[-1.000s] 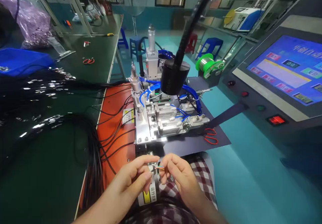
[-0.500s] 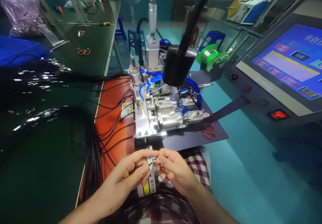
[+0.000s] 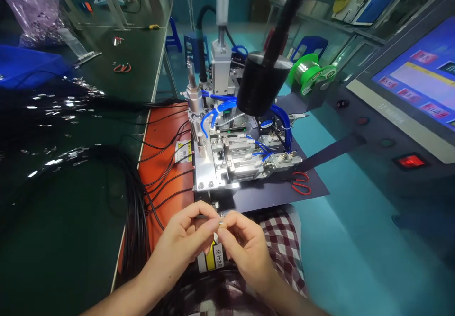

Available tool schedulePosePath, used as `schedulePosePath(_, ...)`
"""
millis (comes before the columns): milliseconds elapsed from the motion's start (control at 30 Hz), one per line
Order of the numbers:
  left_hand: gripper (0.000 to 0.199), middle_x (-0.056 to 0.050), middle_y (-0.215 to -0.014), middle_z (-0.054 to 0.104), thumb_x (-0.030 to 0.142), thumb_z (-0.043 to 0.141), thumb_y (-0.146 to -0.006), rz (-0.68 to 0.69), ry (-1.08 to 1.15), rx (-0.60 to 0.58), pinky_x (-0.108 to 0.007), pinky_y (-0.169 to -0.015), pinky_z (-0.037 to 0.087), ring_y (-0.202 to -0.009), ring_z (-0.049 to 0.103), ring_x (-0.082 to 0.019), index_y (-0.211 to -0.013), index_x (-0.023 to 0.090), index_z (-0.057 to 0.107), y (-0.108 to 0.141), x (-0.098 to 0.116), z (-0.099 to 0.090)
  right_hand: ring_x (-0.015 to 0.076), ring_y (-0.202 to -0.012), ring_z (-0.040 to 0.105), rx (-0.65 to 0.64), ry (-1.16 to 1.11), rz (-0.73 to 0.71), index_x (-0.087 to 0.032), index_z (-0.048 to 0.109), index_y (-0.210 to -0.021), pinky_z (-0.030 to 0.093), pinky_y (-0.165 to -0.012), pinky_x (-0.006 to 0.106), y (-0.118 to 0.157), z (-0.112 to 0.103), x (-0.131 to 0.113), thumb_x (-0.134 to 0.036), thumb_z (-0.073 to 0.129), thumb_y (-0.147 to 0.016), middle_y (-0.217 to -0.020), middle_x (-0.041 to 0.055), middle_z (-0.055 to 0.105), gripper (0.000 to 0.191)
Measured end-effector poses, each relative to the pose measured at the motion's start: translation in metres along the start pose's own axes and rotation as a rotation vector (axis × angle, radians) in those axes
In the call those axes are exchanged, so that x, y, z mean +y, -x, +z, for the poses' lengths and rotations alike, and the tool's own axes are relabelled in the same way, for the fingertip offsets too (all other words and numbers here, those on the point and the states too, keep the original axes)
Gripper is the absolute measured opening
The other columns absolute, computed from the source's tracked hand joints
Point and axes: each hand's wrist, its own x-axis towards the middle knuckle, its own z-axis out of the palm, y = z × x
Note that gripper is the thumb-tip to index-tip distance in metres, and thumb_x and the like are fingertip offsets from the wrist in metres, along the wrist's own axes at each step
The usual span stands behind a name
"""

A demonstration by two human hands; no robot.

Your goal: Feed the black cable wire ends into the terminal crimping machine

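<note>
My left hand (image 3: pixel 188 238) and my right hand (image 3: pixel 247 247) meet fingertip to fingertip just in front of the machine. Between them sits the end of a cable with thin coloured wires (image 3: pixel 222 224), mostly covered by the fingers. The left thumb and forefinger pinch it from one side, while the right thumb and forefinger close on the wires from the other. Beyond the hands stands the silver bench machine (image 3: pixel 245 164) with blue air tubes (image 3: pixel 227 105). A yellow-and-white label (image 3: pixel 213 257) shows below the fingers.
Black cables (image 3: pixel 133 221) hang in a bundle at left, several running over the orange surface (image 3: pixel 165 157) to the machine. Red-handled scissors (image 3: pixel 301 183) lie at right on the dark plate. A black cylinder (image 3: pixel 263 84) overhangs the machine; a green solder spool (image 3: pixel 309 74) and control panel (image 3: pixel 401 112) stand right.
The coloured wires, plainly visible before, are now mostly covered as the fingertips come together. My left forefinger has curled in. The view has shifted, moving the machine slightly right in the picture.
</note>
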Motion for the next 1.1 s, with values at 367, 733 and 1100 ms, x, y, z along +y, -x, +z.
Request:
schedulePosePath(367,0.021,0.006,-0.054,0.044,0.034,0.064,-0.080,0.016,0.280,0.125,-0.017,-0.050,0.028,-0.051,0.033,-0.006,-0.073,0.016,0.055,-0.010,-0.011,0.007,0.0110,-0.060,0.051,0.079,0.260,-0.140,-0.017,0.057,-0.066,0.041,-0.058,0.023,-0.008,0.009,0.002,-0.017,0.055,-0.085,-0.066,-0.0003,0.058,0.019)
schedulePosePath(733,0.026,0.010,-0.047,0.025,0.041,0.063,-0.078,-0.129,0.087,0.127,-0.017,-0.039,0.012,-0.044,0.017,-0.005,-0.081,0.016,0.060,-0.006,-0.007,-0.001,0.0124,-0.057,0.045,0.129,0.489,-0.299,-0.020,0.051,-0.067,0.037,-0.057,0.028,-0.004,0.008,0.011,-0.014,0.055,-0.084,-0.062,-0.0023,0.048,0.018)
schedulePosePath(1100,0.022,0.010,-0.047,0.026,0.039,0.061,-0.080,-0.183,0.112,0.094,-0.021,-0.040,0.011,-0.044,0.016,-0.006,-0.076,0.018,0.057,-0.008,-0.008,-0.003,0.0128,-0.059,0.050,0.020,0.263,-0.011,-0.019,0.063,-0.081,0.040,-0.055,0.026,-0.011,-0.015,-0.004,-0.025,0.056,-0.085,-0.071,0.0006,0.058,0.010)
